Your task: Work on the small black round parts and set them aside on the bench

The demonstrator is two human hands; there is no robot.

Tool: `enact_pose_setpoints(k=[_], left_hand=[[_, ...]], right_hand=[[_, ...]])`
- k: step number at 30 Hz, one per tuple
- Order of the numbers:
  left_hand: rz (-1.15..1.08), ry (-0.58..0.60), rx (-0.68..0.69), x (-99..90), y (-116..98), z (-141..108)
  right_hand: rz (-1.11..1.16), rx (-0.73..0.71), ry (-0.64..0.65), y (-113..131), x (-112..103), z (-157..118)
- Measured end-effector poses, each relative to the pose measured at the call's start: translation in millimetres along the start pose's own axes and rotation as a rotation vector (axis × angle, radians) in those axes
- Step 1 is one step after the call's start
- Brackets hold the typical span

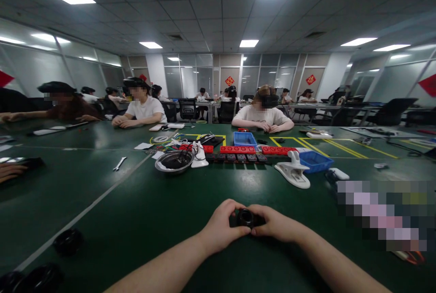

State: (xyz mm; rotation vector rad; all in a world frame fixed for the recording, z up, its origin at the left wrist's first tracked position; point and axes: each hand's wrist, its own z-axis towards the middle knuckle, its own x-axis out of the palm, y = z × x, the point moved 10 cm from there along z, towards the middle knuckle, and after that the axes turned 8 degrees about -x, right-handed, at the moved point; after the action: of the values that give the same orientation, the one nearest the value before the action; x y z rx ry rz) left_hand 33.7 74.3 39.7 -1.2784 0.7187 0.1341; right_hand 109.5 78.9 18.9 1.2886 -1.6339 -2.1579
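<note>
A small black round part (pixel 245 217) with a ring-shaped opening facing up is held between my two hands, low in the middle of the view. My left hand (pixel 227 224) has its thumb and fingers closed round the part's left side. From the right, my right hand (pixel 269 222) grips the same part, with its thumb at the near edge and its fingers behind. Both hands are just above or on the green table (pixel 163 220); contact with it cannot be made out.
Black round parts (pixel 68 241) lie at the lower left. Farther off are a wrench (pixel 120 164), a metal bowl (pixel 174 162), a white clip base (pixel 293 170), red power strips (pixel 237 149) and a blue tray (pixel 315 161). People sit around the table.
</note>
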Motion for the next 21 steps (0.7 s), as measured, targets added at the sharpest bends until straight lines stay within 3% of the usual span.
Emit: enact_pose_setpoints(k=[11, 21], left_hand=[[0.011, 0.014, 0.004, 3.3, 5, 2], [0.026, 0.028, 0.002, 3.8, 3, 1]], right_hand=[[-0.031, -0.025, -0.001, 8, 1, 1], [-0.114, 0.002, -0.029, -3, -2, 2]])
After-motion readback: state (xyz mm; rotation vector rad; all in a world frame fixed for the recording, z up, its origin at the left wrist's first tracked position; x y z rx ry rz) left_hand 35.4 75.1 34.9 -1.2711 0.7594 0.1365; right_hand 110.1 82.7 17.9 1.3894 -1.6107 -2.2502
